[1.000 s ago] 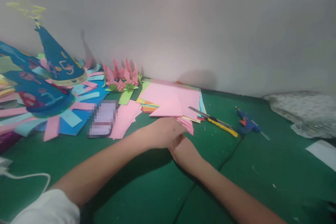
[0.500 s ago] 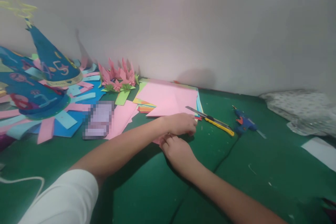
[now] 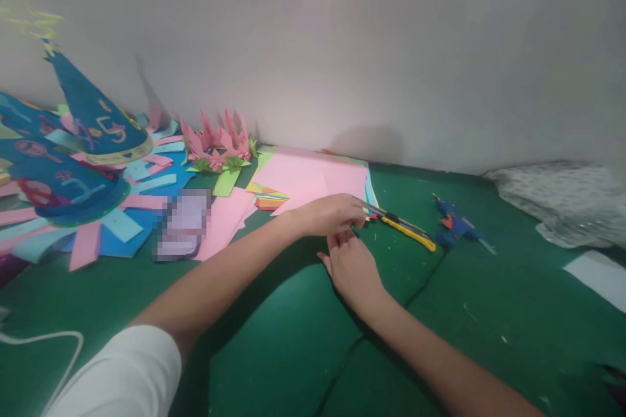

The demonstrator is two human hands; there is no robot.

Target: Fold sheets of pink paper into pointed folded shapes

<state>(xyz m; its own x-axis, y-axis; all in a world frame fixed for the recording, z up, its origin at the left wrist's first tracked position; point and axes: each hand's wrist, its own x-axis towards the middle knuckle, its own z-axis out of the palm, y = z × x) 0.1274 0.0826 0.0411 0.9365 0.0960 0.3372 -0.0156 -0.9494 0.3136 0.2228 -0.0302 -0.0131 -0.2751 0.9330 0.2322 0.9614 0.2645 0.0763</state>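
My left hand point(image 3: 336, 214) is bent over at the near edge of the pink paper sheets point(image 3: 306, 172), its fingers curled downward. Just below it, my right hand point(image 3: 356, 273) reaches up so that its fingertips meet the left fingers, with the thumb sticking out to the side. Whatever lies between the fingers is hidden. A yellow utility knife point(image 3: 408, 232) with its blade out lies right beside the left fingertips, partly over the paper stack.
A blue glue gun point(image 3: 458, 227) with its cord lies to the right. Leftward are a phone point(image 3: 184, 225), pink paper strips point(image 3: 225, 221), a pink paper crown point(image 3: 218, 143) and decorated blue cone hats point(image 3: 92, 101). A plastic bag point(image 3: 562, 199) sits at far right.
My right hand has moved up and to the right, closer under the left fingers. The left hand has risen slightly. The bit of pink paper by the right hand no longer shows.
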